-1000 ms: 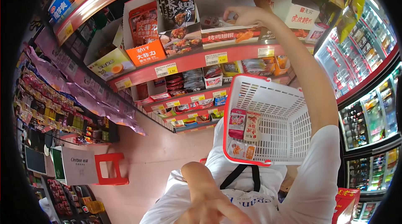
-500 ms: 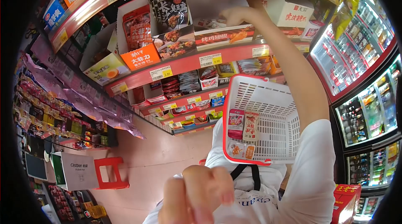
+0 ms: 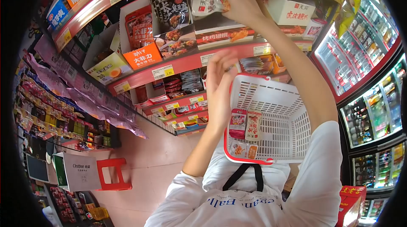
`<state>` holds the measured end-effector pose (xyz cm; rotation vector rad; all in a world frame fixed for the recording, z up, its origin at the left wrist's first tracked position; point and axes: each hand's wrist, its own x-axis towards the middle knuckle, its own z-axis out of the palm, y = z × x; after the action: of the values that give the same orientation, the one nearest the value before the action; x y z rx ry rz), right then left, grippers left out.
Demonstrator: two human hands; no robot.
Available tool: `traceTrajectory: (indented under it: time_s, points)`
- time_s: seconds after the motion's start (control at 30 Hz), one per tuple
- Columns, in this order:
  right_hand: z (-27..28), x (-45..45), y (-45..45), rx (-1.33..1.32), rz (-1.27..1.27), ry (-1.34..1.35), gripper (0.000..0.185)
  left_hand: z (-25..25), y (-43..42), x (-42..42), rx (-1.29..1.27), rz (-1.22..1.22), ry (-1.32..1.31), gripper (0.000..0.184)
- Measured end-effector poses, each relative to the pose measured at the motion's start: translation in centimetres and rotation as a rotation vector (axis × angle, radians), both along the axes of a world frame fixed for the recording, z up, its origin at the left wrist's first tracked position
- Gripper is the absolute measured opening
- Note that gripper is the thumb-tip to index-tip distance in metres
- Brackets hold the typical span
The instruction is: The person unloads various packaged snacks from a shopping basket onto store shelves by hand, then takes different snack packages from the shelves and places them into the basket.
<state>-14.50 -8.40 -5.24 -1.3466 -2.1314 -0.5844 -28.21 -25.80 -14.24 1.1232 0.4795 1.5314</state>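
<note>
And up comes the white packet [image 3: 205, 1], lifted out of the open box [image 3: 222, 37] at twelve o'clock, while the left hand [image 3: 220, 74] has swung up from six o'clock to near the centre! The right hand [image 3: 240, 8], just past twelve, holds the packet by its right end, fingers closed on it, the grip partly blurred. That right arm [image 3: 296, 61] sweeps in a long curve from four o'clock, elbow bent, forearm slanting up and left across the shelf front

The left hand, bare, is open and blurred: fingers up and loosely curled, wrist raised, forearm climbing from seven o'clock. It hovers by the upper left corner of the basket [image 3: 226, 142], and whether they touch I can't tell. The basket sits towards four o'clock, a pink packet [image 3: 238, 124] and a cream packet [image 3: 254, 126] side by side, a clear-and-orange packet [image 3: 243, 149] below them
</note>
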Motion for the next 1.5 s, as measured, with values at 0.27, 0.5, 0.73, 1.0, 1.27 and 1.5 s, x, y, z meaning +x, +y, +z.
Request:
traceTrajectory:
  time_s: [0.27, 0.5, 0.73, 1.0, 1.27, 1.5]
  points:
    - [-1.1, 1.3, -6.8, 0.276, 0.238, 0.342, 0.065, -0.2, 4.4, 1.4, 0.218, 0.265, 0.241, 0.063]
    - [-7.5, 4.6, -15.4, -0.334, 0.271, 0.909, 0.054, -2.9, 3.4, 4.2, 0.105, -0.136, 0.208, 0.051]
    - [-15.4, 10.8, -20.1, -0.947, 0.147, 1.509, 0.050, -8.1, 3.0, 7.2, -0.047, -0.451, 0.554, 0.039]
    - [-18.4, 15.9, -23.8, -1.259, 0.184, 1.555, 0.058, -10.3, 3.2, 10.1, -0.008, -0.637, 0.862, 0.033]
    - [-21.5, 21.5, -22.9, -1.266, 0.094, 1.283, 0.052, -13.5, 3.7, 16.6, -0.168, -0.730, 0.943, 0.026]
    - [-27.6, 24.9, -23.6, -1.817, 0.168, 1.109, 0.042, -21.4, -0.9, 18.5, -0.615, -0.752, 0.902, 0.027]
